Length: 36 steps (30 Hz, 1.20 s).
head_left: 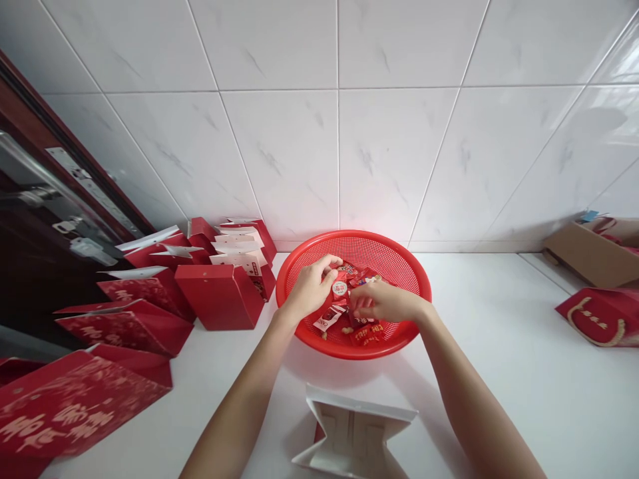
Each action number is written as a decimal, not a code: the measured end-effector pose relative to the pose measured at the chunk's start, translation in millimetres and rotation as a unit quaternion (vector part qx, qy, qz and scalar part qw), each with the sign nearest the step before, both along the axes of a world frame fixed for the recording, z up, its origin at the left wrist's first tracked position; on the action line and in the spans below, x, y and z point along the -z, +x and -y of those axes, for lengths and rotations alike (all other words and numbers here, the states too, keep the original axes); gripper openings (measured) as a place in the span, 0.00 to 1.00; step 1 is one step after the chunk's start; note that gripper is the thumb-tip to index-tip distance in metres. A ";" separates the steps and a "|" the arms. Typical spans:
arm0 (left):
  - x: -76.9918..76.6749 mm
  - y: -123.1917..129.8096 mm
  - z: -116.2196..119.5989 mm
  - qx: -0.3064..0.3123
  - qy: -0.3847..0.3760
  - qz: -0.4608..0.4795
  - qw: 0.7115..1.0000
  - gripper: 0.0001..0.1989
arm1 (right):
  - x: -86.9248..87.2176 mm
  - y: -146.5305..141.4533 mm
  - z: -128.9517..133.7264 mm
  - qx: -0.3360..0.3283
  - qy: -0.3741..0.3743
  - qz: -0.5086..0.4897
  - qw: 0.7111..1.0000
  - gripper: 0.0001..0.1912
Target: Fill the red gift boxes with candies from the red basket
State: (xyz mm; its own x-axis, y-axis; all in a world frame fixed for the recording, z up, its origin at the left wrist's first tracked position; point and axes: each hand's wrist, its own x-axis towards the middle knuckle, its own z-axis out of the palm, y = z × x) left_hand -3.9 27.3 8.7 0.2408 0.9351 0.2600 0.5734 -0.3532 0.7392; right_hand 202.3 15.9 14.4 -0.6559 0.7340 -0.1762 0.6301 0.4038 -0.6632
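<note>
A red plastic mesh basket (304, 336) holds wrapped candies (330, 317) and a few peanuts. Inside it, on the left, my left hand (312, 287) rests by the candies with its fingers curved and apart, gripping nothing I can see. My right hand (387, 301) reaches in from the right, its fingers bent together down among the wrappers; what they hold, if anything, is hidden. Close to me, between my forearms, stands a paper gift bag (354, 432) with its mouth open and its pale inside bare.
Several red gift bags (124, 326) and a red box (214, 296) stand along the left of the white counter (499, 346). At right are a cardboard box (594, 253) and a red bag with a rope handle (602, 316). A tiled wall (279, 159) rises behind.
</note>
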 end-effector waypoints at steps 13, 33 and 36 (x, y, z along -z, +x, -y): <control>5.8 1.4 -0.6 0.013 -0.053 -0.128 0.990 0.18 | -7.8 -8.4 7.4 0.023 -0.052 0.255 0.965 0.28; 6.3 -0.6 -0.1 0.007 -0.040 -0.110 0.993 0.19 | -7.7 -7.8 7.4 -0.031 -0.027 0.237 0.971 0.09; 6.1 -1.6 -0.7 -0.002 -0.065 -0.129 0.989 0.20 | -8.1 -3.2 5.0 0.007 0.003 0.214 0.977 0.10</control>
State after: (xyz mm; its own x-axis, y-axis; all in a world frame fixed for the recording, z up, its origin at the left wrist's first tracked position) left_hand -5.4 28.0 2.6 0.2796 0.9578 0.0667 0.7506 -0.2614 0.6068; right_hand 199.0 10.9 22.5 -0.5131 0.7440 -0.4281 0.8545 0.3957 -0.3365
